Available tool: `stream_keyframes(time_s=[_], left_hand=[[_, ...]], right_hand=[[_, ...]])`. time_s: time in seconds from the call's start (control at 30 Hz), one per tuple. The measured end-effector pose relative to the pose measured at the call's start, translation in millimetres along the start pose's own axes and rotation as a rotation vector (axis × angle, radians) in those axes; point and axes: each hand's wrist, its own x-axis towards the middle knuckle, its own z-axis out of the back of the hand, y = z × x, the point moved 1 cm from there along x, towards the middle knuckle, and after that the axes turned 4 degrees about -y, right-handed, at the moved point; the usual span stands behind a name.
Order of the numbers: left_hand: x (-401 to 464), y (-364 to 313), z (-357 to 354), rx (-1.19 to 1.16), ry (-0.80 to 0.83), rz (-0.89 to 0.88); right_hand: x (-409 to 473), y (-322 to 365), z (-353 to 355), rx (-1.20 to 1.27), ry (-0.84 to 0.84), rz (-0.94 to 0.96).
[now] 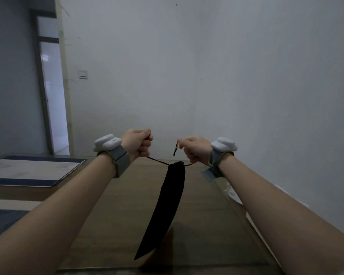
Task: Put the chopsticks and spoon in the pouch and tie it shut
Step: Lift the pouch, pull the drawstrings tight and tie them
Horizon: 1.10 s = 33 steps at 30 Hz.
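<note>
A long, slim black fabric pouch (167, 211) hangs in the air from its thin black drawstring cord (157, 160), over the middle of the brown bench (207, 225), its lower tip near the bench's near edge. The neck looks gathered tight at the top. No chopsticks or spoon show anywhere, so they are probably inside already, and the work in hand seems to be the closing.

The main risk, as I judge it, is that the cord is only pulled, not knotted: if either hand lets go now, the weight inside could drag the neck open, or the pouch could drop to the bench. Uneven pulling could also let one end slip through a hand, and the right side looks the weaker hold.

The left hand (138, 143) is a closed fist, its fingers (146, 144) curled tight around the left run of the cord, which comes out under the fist and slants down to the pouch neck. The right hand (195, 149) has its fingers together too, pinching the other run of cord low down, while a short loose end (175, 149) hangs from its fingertips. Both wrists carry white trackers on grey straps (107, 143).

On the bench's far left corner lies a white and blue board (28, 171).
</note>
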Motion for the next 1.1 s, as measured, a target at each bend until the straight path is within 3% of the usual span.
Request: stream_keyframes(time_s=[0.17,0.37,0.53,0.7,0.83,1.0,1.1], left_hand=[[-1.1,-18.4,-19.7,-0.022,0.081,0.001],[-2.3,-35.0,-42.0,-0.096,0.113,0.005],[4.9,-32.5,-44.5,-0.015,0.012,0.034],[13.2,-13.0,-23.2,0.053,-0.032,0.243],[9.5,-1.7,-9.6,0.272,-0.023,0.354],[4.2,-8.2,-3.8,0.51,-0.003,0.281],[0.0,-5.5,-5.5,0.62,0.09,0.225]], right_hand=[[-13.4,10.6,-8.9,-0.484,0.225,0.079],[-17.0,20.9,-22.8,-0.586,0.231,0.136],[-11.8,16.1,-22.9,-0.386,0.328,0.08],[-9.8,14.8,-20.5,-0.304,0.351,0.011],[-6.0,14.2,-25.3,-0.25,0.322,-0.065],[-4.3,16.1,-31.6,-0.198,0.287,-0.129],[-4.2,17.0,-35.6,-0.188,0.226,-0.126]])
